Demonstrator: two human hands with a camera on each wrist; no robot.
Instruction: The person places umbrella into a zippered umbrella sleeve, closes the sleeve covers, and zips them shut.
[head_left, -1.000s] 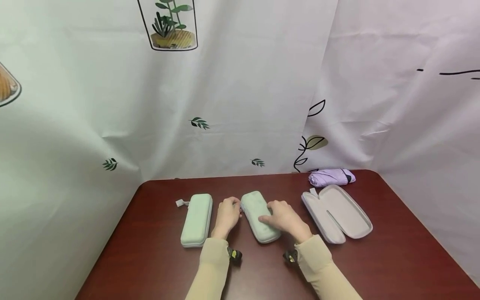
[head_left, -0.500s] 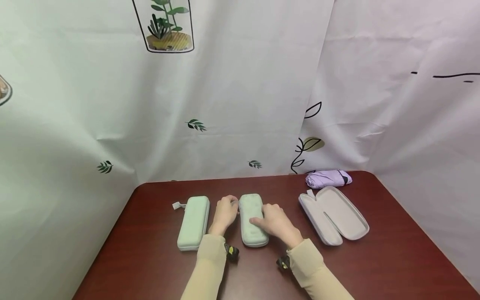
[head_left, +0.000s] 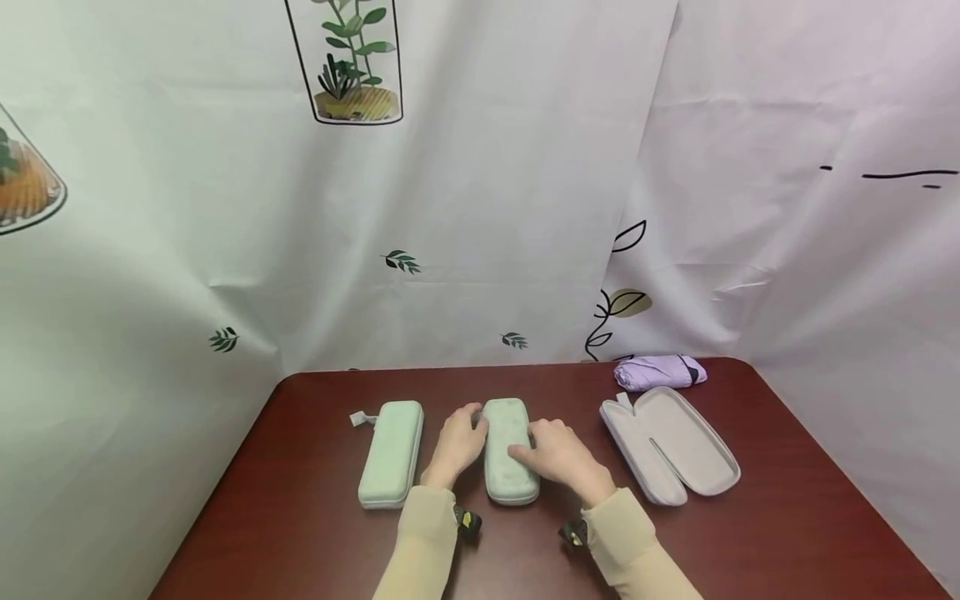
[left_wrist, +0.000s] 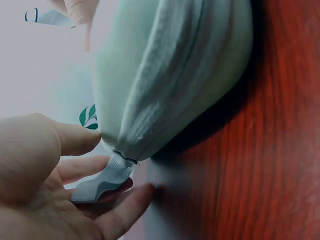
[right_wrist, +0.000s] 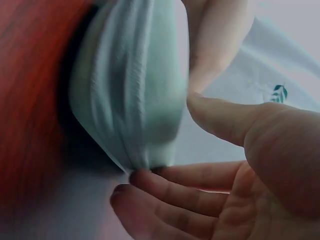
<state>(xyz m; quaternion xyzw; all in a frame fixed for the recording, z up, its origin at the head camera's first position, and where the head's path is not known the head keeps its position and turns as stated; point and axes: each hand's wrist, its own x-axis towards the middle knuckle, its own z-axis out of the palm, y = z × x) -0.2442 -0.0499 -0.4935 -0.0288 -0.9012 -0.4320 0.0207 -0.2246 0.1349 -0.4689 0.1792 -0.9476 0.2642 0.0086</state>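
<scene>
A pale green zip case (head_left: 507,475) lies lengthwise on the table between my hands. My right hand (head_left: 561,454) holds its right side, thumb over the top and fingers along the side. At the far left corner is my left hand (head_left: 457,442), its thumb close to the edge in the left wrist view. A light fabric tab (left_wrist: 107,180) runs from that corner across the left hand's loosely spread fingers. To the left lies a similar green zip case (head_left: 392,454), closed, with a white tab (head_left: 363,418). An opened pale case (head_left: 693,442) lies to the right, showing its light lining.
A folded purple umbrella (head_left: 652,372) lies at the back right of the dark red table (head_left: 315,533), behind the opened case. A white printed curtain (head_left: 480,183) hangs around the table's back and sides.
The middle case has swung from slanted to nearly straight, its near end moving left with my right hand. My left fingers, earlier bunched at the tab, have spread, the thumb standing apart.
</scene>
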